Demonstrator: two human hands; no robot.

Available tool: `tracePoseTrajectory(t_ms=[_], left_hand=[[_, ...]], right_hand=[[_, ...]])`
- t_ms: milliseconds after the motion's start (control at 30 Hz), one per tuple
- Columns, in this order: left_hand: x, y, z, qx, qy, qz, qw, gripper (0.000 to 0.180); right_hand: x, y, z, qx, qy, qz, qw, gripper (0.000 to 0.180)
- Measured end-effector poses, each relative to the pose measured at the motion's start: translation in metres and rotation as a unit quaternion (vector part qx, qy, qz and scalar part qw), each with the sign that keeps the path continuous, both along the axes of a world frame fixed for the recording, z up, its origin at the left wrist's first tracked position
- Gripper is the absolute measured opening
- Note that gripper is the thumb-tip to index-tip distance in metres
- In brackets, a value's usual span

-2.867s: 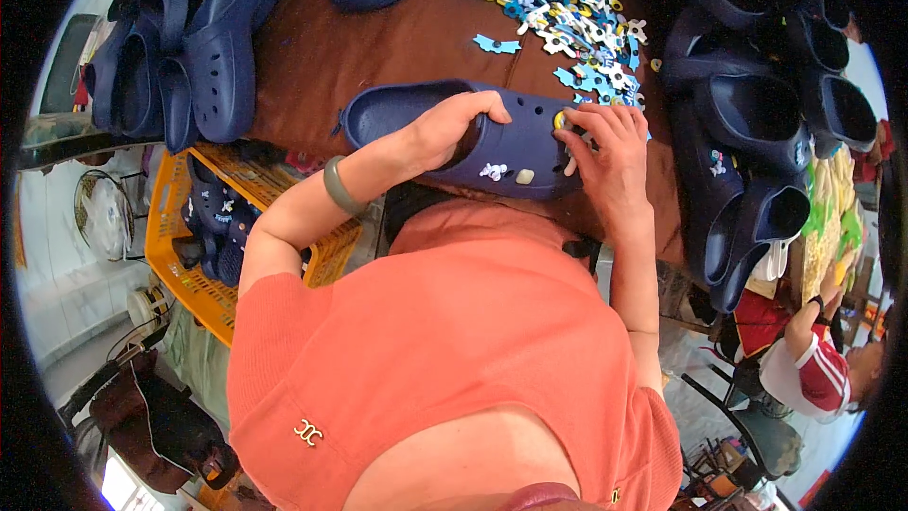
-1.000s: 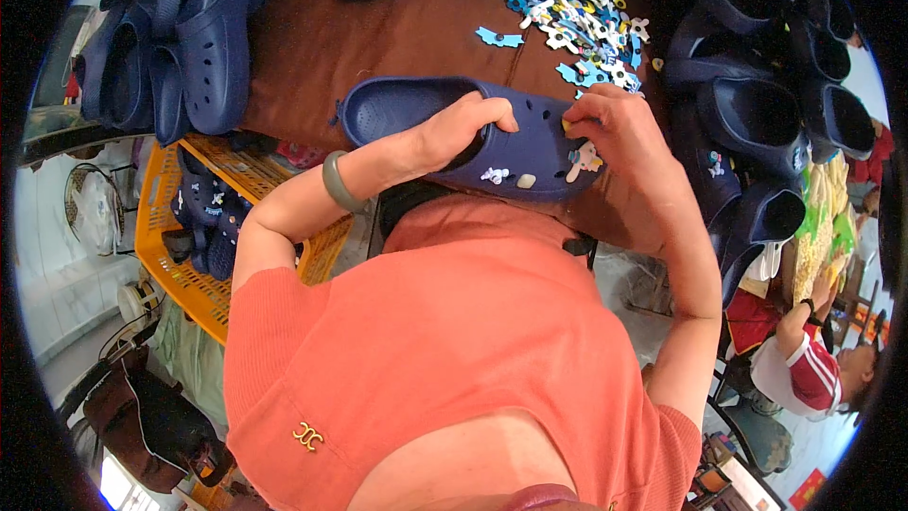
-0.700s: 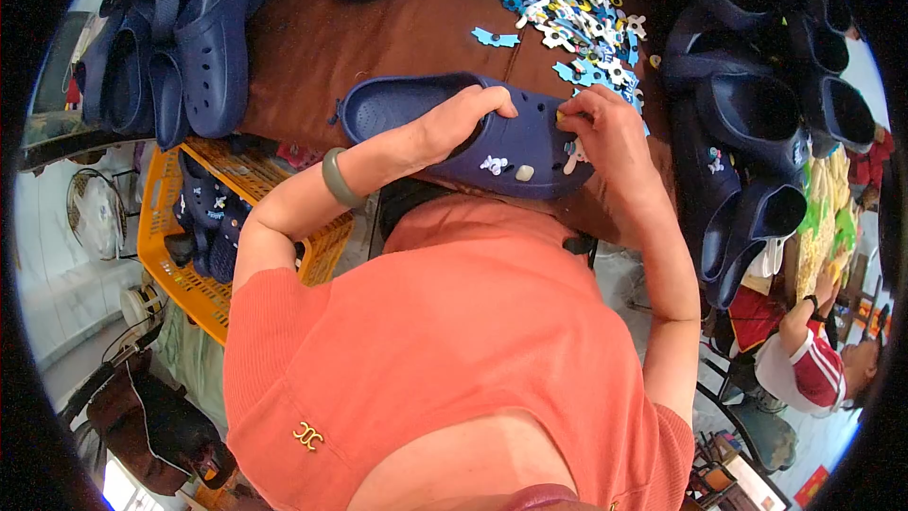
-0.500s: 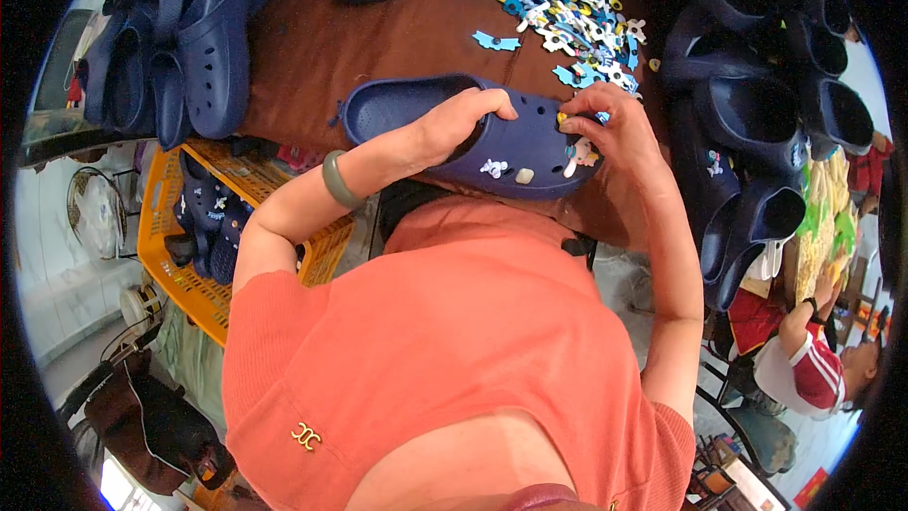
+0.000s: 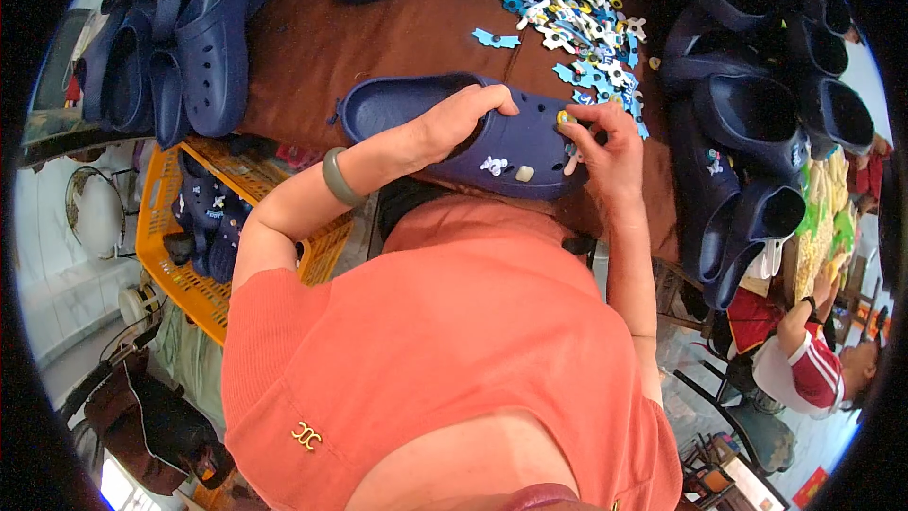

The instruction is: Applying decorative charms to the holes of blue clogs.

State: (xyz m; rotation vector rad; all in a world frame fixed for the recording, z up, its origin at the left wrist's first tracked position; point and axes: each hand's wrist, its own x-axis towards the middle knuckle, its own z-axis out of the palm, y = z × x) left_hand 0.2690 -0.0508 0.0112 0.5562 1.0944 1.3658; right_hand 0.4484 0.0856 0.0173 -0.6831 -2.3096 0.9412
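Observation:
A navy blue clog (image 5: 454, 171) lies sideways at the table's near edge, heel to the left and toe to the right. My left hand (image 5: 452, 125) grips its upper by the foot opening, fingers partly hidden inside. At the toe, my right hand (image 5: 613, 147) pinches a small yellow charm (image 5: 565, 117) at one of the holes, between thumb and forefinger. A white figure charm (image 5: 493, 166) and a pale square charm (image 5: 525, 173) sit on the upper. Another whitish charm (image 5: 571, 161) near the toe is partly covered by my right hand.
Beyond the clog spreads a pile of loose charms (image 5: 577, 28) on the brown cloth (image 5: 378, 43). Navy clogs (image 5: 216, 47) stand at left, more clogs (image 5: 747, 118) at right. A yellow crate (image 5: 180, 289) holds clogs below left. Another person (image 5: 804, 360) is at far right.
My right hand has turned and its forearm has swung inward to the left, the fingers staying at the yellow charm. The clog and my left hand have hardly moved.

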Motion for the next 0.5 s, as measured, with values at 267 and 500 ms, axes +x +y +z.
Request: tracePoseTrajectory(t_ms=[267,500], left_hand=[[0.001,-0.004,0.015,-0.029,-0.047,-0.018,0.998,0.023],[-0.005,-0.004,-0.002,-0.042,-0.045,-0.021,0.998,0.025]], right_hand=[[0.022,0.007,0.005,-0.123,0.061,0.008,0.99,0.026],[0.016,0.064,-0.009,0.099,-0.054,-0.097,0.989,0.011]])
